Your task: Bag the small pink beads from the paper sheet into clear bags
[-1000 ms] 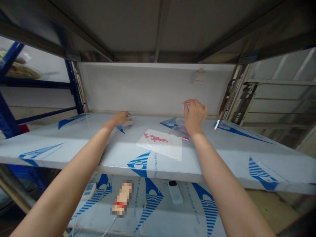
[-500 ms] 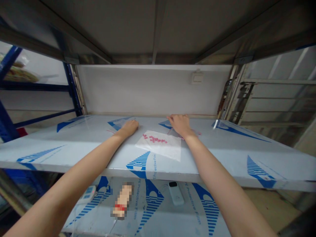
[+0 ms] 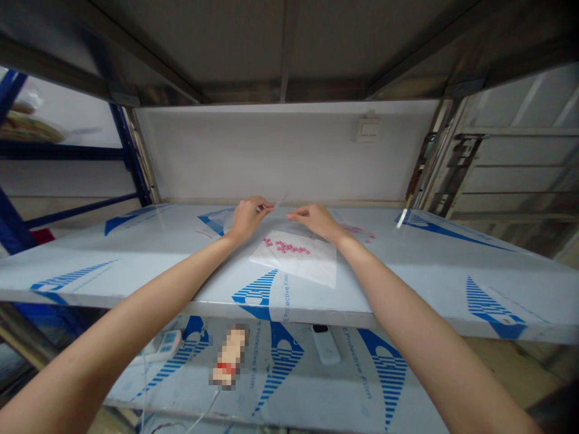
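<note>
Hands: our left hand (image 3: 246, 218) is pinching a thin clear strip (image 3: 279, 201); our right hand (image 3: 316, 220) is hovering beside it, empty, fingers loosely together.
Contents: pink beads (image 3: 286, 246) are lying on or inside a white pouch (image 3: 312, 268); we cannot tell which.
Position: that pouch is sitting just below both hands on the film-covered shelf (image 3: 452, 259).
Hidden: a pixelated object (image 3: 230, 355) below is too blurred to name.

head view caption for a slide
Left hand pinches a thin clear strip, right hand close by, above a white sheet holding small pink beads
</note>
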A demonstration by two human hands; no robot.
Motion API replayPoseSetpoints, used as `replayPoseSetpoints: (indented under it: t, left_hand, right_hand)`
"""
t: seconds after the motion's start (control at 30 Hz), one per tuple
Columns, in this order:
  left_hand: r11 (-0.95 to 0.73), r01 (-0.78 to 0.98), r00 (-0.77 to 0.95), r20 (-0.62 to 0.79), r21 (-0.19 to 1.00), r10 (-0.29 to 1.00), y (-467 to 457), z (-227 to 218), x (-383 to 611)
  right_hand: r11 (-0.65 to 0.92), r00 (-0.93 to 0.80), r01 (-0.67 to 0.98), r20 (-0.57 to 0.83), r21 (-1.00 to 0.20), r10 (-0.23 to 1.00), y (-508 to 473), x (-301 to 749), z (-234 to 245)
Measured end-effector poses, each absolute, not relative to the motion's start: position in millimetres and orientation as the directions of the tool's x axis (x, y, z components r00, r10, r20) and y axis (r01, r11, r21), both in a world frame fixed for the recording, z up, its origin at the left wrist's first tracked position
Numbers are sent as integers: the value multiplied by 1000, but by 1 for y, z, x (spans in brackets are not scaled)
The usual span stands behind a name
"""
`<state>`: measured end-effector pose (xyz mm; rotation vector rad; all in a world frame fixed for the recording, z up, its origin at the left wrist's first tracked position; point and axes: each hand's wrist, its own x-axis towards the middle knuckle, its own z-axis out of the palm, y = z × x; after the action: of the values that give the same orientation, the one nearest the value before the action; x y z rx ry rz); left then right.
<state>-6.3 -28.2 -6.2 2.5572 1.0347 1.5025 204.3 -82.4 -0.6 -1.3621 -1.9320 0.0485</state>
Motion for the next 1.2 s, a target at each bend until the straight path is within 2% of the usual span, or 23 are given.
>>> replayPoseSetpoints:
  t: [0.1, 0.23, 0.47, 0.57, 0.77, 0.97, 1.2]
  left_hand:
    - [-827, 498, 431, 753, 262, 498, -36, -11, 1]
    - [-847, 486, 508, 719, 216, 475, -38, -15, 5]
    - [-839, 480, 501, 705, 255, 501, -38, -14, 6]
    - [-825, 512, 482, 716, 237, 505, -40, -12, 7]
    - [-782, 612, 504, 704, 117, 500, -49, -8, 6]
    - [-735, 676, 562, 684, -55, 466, -50, -7, 4]
    - [-730, 681, 547, 697, -50, 463, -50, -7, 4]
  right_hand:
    - [523, -188, 709, 589, -472, 786, -83, 199, -1]
    - [540, -188, 696, 605, -473, 773, -85, 193, -1]
    - [534, -183, 749, 652, -392, 736, -82, 188, -6]
    - [514, -191, 778, 644, -360, 740, -83, 185, -5]
    - [533, -272, 810, 650, -243, 710, -86, 181, -1]
    - [525, -306, 830, 634, -187, 710, -89, 178, 1]
    - [502, -246, 823, 630, -266, 737, -91, 179, 2]
